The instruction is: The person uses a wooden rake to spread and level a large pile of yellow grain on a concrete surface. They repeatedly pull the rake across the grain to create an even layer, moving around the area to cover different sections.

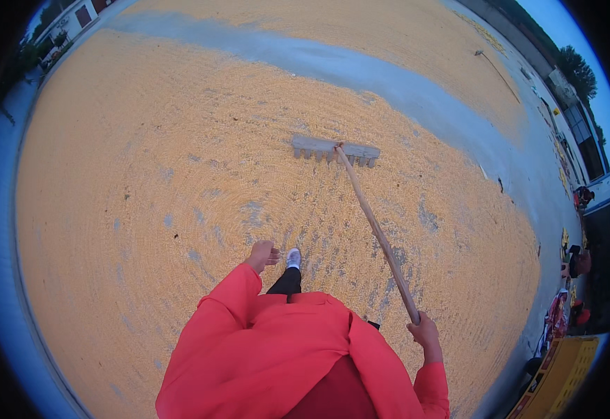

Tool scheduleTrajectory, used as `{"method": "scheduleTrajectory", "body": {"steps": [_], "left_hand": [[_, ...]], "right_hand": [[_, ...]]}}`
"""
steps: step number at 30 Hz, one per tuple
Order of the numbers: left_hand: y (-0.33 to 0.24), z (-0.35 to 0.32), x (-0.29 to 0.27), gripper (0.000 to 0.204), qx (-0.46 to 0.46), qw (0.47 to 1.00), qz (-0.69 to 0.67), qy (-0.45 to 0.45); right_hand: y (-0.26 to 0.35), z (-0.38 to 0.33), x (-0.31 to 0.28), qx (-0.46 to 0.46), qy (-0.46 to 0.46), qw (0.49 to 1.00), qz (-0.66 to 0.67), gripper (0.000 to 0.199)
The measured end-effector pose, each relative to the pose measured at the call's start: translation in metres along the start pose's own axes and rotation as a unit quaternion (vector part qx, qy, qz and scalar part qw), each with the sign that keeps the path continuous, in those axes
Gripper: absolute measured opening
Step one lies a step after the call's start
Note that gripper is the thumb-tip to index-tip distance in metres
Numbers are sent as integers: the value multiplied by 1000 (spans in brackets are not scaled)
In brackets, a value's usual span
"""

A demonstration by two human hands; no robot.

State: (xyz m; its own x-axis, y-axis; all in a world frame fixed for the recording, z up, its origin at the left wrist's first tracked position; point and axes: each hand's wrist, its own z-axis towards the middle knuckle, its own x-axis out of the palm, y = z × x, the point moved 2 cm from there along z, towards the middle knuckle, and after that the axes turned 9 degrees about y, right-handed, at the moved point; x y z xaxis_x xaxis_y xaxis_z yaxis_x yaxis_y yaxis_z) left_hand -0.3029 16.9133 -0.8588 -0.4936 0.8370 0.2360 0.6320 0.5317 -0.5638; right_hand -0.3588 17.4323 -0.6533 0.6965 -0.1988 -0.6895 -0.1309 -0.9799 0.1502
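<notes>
My right hand [427,336] is closed round the end of the handle of a wooden rake [376,227], on my right side. The handle is slightly crooked and runs forward to a wide, greyish head with short, thick teeth. That head rests among yellow kernels [109,174] that look like corn, spread thinly over the ground with curved furrows in them. My left hand [263,255] hangs out in front of me with its fingers loosely bent and apart, nothing visible in it. Close by it is my shoe [294,257], standing on the kernels.
A bare grey strip of ground [305,52] crosses beyond the rake. Another long-handled tool [498,75] lies on the far-right kernels. Along the right edge are people or bundles [578,262] and a yellow crate-like thing [560,377]. A pale border [32,335] curves along the left.
</notes>
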Motion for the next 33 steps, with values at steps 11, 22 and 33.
{"method": "scheduleTrajectory", "body": {"steps": [11, 22, 33], "left_hand": [[-145, 199, 243, 20, -51, 983, -50, 167], [-218, 272, 500, 37, -192, 940, -107, 261], [-307, 412, 594, 25, -93, 919, -376, 71]], "right_hand": [[59, 46, -187, 88, -113, 968, -204, 34], [119, 133, -386, 90, 13, 954, -286, 28], [133, 338, -606, -81, -58, 851, -516, 31]]}}
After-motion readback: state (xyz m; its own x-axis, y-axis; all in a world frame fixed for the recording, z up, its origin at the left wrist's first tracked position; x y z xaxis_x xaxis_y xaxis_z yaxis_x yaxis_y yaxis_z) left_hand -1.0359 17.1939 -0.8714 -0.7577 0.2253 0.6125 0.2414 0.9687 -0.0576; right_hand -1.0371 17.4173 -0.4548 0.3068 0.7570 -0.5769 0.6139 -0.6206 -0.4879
